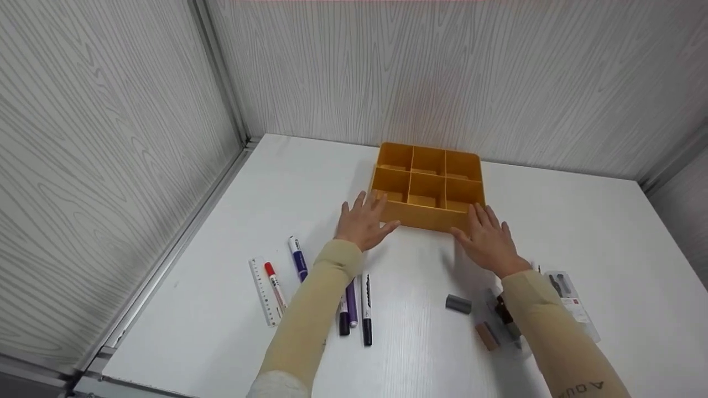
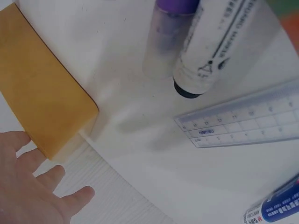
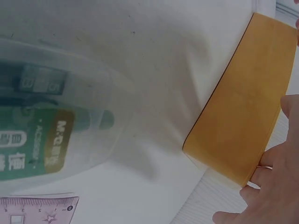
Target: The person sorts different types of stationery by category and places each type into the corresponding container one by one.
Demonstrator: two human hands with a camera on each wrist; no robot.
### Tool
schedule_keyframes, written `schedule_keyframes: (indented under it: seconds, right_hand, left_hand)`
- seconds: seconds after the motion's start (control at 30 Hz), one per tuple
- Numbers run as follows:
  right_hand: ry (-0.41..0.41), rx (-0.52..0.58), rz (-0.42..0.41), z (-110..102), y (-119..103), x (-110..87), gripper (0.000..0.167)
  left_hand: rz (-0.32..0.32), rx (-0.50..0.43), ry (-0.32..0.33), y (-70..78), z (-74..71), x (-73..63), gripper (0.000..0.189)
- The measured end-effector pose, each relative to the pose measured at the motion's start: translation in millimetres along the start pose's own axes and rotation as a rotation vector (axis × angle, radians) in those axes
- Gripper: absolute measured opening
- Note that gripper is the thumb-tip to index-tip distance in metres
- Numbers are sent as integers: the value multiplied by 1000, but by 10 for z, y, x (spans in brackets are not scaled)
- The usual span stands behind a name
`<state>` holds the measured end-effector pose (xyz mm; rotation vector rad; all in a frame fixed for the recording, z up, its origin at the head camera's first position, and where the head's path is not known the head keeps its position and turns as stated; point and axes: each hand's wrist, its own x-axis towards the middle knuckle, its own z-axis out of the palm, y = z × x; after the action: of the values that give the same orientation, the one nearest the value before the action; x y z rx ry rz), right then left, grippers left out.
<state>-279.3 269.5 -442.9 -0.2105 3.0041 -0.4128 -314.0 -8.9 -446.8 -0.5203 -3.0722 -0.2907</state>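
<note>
A yellow-orange divided organizer box (image 1: 426,214) stands near the back wall, its several compartments open upward with nothing visible in them. My left hand (image 1: 362,224) is at its front left corner, fingers spread and straight. At the front right corner is my right hand (image 1: 489,240), its fingers also extended. Both wrist views show fingertips along the edge of the box's front wall (image 2: 46,84); whether every finger touches it I cannot tell. Neither hand grips anything.
Left of centre lie a clear ruler (image 1: 263,291), a red-capped pen (image 1: 275,284), a blue marker (image 1: 297,257) and a black-capped marker (image 1: 366,309). On the right are a grey cylinder (image 1: 458,304), a brown block (image 1: 487,336), a clear case (image 1: 575,309) and a pink ruler (image 3: 37,210).
</note>
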Motion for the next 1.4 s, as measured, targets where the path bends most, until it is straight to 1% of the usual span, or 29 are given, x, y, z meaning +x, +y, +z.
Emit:
schedule_keyframes:
  seconds: [0.17, 0.33, 0.47, 0.6, 0.7, 0.8, 0.9, 0.97, 1.03, 1.1, 1.2, 1.27, 1.33, 1.4]
  right_hand:
    - [-25, 18, -1, 4, 39, 7, 82]
    - [-39, 27, 8, 1, 56, 14, 84]
    - [-31, 21, -2, -9, 64, 12, 84]
    - [-45, 21, -13, -19, 52, -6, 84]
    - [-43, 9, -12, -53, 58, -14, 83]
    - [-23, -16, -7, -95, 77, -30, 80]
    - [-21, -39, -13, -121, 86, -60, 79]
    - [-25, -46, -19, -124, 76, -85, 79]
    - [-22, -53, -27, -118, 65, -107, 78]
    - [-12, -61, -30, -114, 51, -131, 76]
    - [-3, -82, -29, -107, 32, -161, 75]
    - [-6, -95, -26, -90, 10, -180, 74]
    - [-12, -110, -23, -69, -13, -200, 74]
    - [-13, -123, -20, -51, -41, -229, 75]
  left_hand:
    - [16, 65, 12, 16, 19, 40, 74]
    - [43, 88, 19, 35, 28, 84, 72]
    - [46, 73, 13, 45, 1, 96, 70]
    - [36, 44, -28, 44, -43, 85, 63]
    - [43, 54, -30, 53, -91, 97, 57]
    - [74, 89, 4, 71, -130, 113, 53]
    - [94, 92, 36, 79, -149, 113, 49]
    - [101, 79, 59, 74, -157, 111, 41]
    - [108, 82, 95, 66, -169, 117, 31]
    - [118, 102, 133, 63, -184, 131, 24]
    - [120, 142, 179, 57, -197, 147, 20]
    - [112, 151, 188, 44, -192, 137, 19]
    - [106, 134, 195, 28, -173, 114, 19]
    - [102, 76, 195, 15, -150, 79, 18]
